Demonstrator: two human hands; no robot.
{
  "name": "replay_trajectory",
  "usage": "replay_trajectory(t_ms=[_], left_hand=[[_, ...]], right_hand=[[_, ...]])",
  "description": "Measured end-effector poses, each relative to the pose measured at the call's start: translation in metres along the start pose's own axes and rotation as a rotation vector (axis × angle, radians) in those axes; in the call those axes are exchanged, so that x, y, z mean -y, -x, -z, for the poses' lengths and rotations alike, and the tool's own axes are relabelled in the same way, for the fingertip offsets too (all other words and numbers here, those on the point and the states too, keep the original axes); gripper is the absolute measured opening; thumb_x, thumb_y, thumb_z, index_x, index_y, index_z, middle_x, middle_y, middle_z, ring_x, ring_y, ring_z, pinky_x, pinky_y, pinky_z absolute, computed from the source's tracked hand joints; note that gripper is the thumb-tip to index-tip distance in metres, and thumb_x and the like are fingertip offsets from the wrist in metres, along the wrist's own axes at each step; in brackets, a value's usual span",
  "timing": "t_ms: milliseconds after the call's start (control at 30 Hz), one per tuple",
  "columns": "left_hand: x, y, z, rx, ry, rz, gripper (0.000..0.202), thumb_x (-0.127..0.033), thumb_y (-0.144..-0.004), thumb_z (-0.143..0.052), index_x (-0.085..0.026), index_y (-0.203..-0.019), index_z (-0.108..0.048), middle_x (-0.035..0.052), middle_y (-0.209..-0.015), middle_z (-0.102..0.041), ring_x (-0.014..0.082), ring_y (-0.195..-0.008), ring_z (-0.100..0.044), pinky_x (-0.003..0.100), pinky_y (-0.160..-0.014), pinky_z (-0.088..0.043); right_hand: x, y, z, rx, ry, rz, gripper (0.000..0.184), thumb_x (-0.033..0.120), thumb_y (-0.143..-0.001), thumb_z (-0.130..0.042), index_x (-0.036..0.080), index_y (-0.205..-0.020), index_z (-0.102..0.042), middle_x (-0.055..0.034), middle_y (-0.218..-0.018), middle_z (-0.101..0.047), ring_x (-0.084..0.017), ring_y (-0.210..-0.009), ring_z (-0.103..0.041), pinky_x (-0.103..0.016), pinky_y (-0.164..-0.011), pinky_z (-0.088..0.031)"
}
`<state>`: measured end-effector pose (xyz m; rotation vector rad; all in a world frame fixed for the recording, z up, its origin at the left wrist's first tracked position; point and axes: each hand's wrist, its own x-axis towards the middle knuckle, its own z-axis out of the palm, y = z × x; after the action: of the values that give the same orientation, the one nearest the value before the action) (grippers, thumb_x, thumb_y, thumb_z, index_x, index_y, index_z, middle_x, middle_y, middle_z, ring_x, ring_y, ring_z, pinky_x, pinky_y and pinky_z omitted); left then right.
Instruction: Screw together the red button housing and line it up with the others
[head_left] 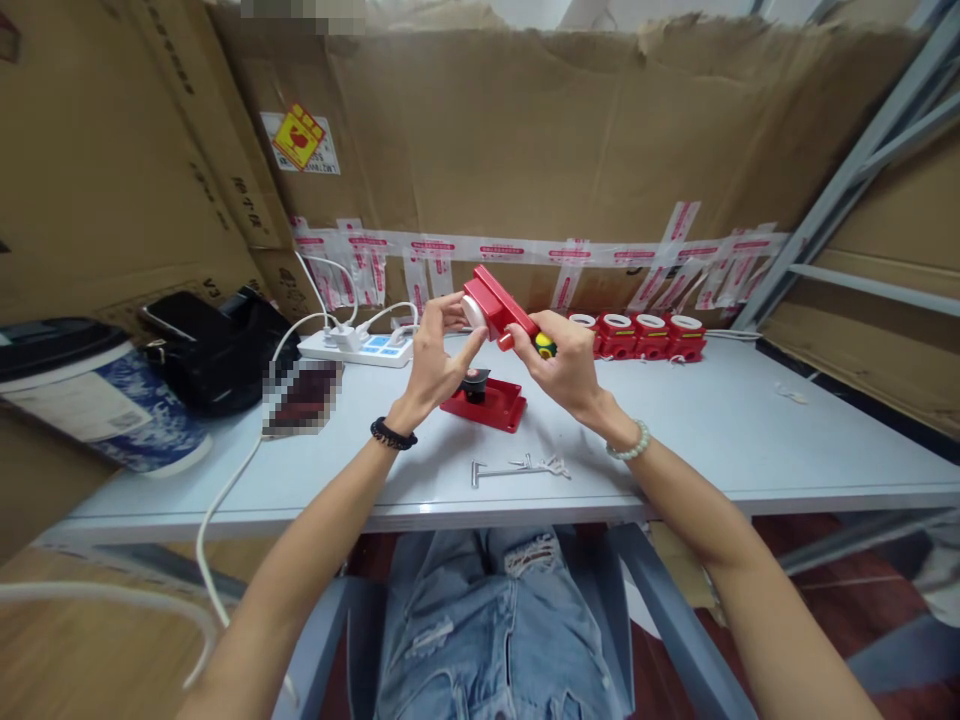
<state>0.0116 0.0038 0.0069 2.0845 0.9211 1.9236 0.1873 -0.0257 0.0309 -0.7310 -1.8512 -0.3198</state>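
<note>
Red box [496, 300], tilted with its white round face toward the left, is held up in the air between both hands, above the middle of the tabletop [750, 430] and clear of it. The left hand [439, 360] is closed on the box's upper left end, thumb and fingertips pinching around the white face. The right hand [564, 365] grips the lower right end, fingers curled under it; a small yellow-and-green knob [545, 346] shows right at its fingertips, though whether it belongs to the box or to a separate tool cannot be told. Directly below the hands a red tray [495, 408] lies flat on the tabletop with a black part [474, 383] standing in it. Nearer the person lie some small metal pieces [517, 467]. A row of red boxes [649, 335] stands behind the right hand, against the cardboard wall [525, 130]. A white power strip [360, 348] lies to the left, beside a black bag [217, 350].
</note>
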Motion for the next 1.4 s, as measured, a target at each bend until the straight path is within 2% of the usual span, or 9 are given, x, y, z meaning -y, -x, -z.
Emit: replay_trajectory(t_ms=[200,267,467,600,867,1067,1133,1300,1400], left_hand=[[0.0,-0.005,-0.003,0.114,0.504,0.667,0.045,-0.063,-0.086,-0.033,-0.02,-0.086,-0.045,-0.001,-0.059,-0.057,0.0117,-0.048,-0.054,0.025,-0.053,-0.046],[0.002,-0.005,-0.001,0.171,0.508,0.744,0.051,-0.067,-0.085,-0.026,-0.02,-0.086,-0.044,-0.0002,-0.057,-0.057,0.0126,-0.045,-0.053,0.026,-0.05,-0.046],[0.002,0.002,0.003,-0.028,-0.06,0.0,0.056,-0.044,-0.069,-0.071,-0.021,-0.111,-0.042,0.0094,-0.115,-0.053,0.0195,-0.099,-0.058,0.032,-0.077,-0.051],[0.001,0.002,0.004,0.009,-0.164,-0.151,0.048,-0.033,-0.072,-0.069,-0.02,-0.111,-0.044,0.008,-0.111,-0.052,0.0188,-0.098,-0.057,0.033,-0.081,-0.051],[-0.001,-0.002,-0.003,-0.015,0.362,0.417,0.032,-0.05,-0.084,-0.05,-0.021,-0.092,-0.038,-0.0037,-0.061,-0.057,0.01,-0.051,-0.055,0.021,-0.052,-0.043],[-0.001,-0.007,0.001,0.196,0.549,0.828,0.047,-0.064,-0.084,-0.03,-0.019,-0.079,-0.043,0.0008,-0.057,-0.057,0.0099,-0.042,-0.05,0.024,-0.048,-0.044],[0.0,-0.005,0.002,0.149,0.393,0.721,0.05,-0.066,-0.084,-0.029,-0.018,-0.082,-0.044,0.004,-0.067,-0.06,0.0126,-0.05,-0.056,0.026,-0.05,-0.046],[0.001,0.003,0.003,-0.022,-0.135,-0.058,0.056,-0.042,-0.069,-0.071,-0.02,-0.112,-0.042,0.0113,-0.117,-0.05,0.0224,-0.102,-0.056,0.034,-0.076,-0.051],[0.003,0.003,0.004,0.01,-0.267,-0.221,0.05,-0.029,-0.071,-0.071,-0.021,-0.112,-0.044,0.0098,-0.113,-0.05,0.0236,-0.108,-0.051,0.035,-0.078,-0.052]], right_hand=[[-0.007,0.006,-0.009,0.051,0.132,0.157,0.027,0.033,-0.093,-0.043,0.017,-0.081,-0.061,-0.0034,-0.066,-0.058,-0.013,-0.061,-0.052,-0.026,-0.057,-0.037],[-0.008,0.006,-0.009,0.037,0.141,0.158,0.027,0.033,-0.093,-0.044,0.017,-0.08,-0.061,-0.0032,-0.066,-0.057,-0.012,-0.06,-0.052,-0.025,-0.057,-0.037],[-0.004,0.002,-0.003,0.018,0.041,0.033,0.027,0.033,-0.093,-0.045,0.017,-0.078,-0.062,-0.0037,-0.071,-0.061,-0.011,-0.062,-0.054,-0.024,-0.061,-0.04],[-0.003,0.001,0.0,0.017,-0.017,-0.009,0.028,0.032,-0.092,-0.046,0.016,-0.077,-0.063,-0.0046,-0.072,-0.063,-0.011,-0.062,-0.054,-0.025,-0.063,-0.041],[-0.006,0.004,-0.007,-0.008,0.088,0.129,0.024,0.031,-0.092,-0.047,0.016,-0.079,-0.06,-0.0025,-0.067,-0.059,-0.011,-0.06,-0.051,-0.024,-0.056,-0.037],[-0.007,0.007,-0.009,0.025,0.122,0.13,0.026,0.033,-0.093,-0.044,0.016,-0.079,-0.059,-0.0027,-0.066,-0.057,-0.011,-0.059,-0.051,-0.025,-0.055,-0.037],[-0.008,0.006,-0.008,0.019,0.122,0.117,0.026,0.033,-0.093,-0.044,0.016,-0.079,-0.059,-0.0027,-0.066,-0.058,-0.012,-0.059,-0.051,-0.025,-0.055,-0.036],[-0.01,0.004,-0.007,-0.019,0.073,0.079,0.024,0.032,-0.092,-0.046,0.016,-0.079,-0.06,-0.0033,-0.069,-0.061,-0.012,-0.062,-0.053,-0.024,-0.059,-0.039],[-0.009,0.003,-0.006,-0.017,0.042,0.041,0.026,0.034,-0.092,-0.046,0.017,-0.078,-0.059,-0.0033,-0.069,-0.061,-0.012,-0.063,-0.054,-0.025,-0.062,-0.04]])
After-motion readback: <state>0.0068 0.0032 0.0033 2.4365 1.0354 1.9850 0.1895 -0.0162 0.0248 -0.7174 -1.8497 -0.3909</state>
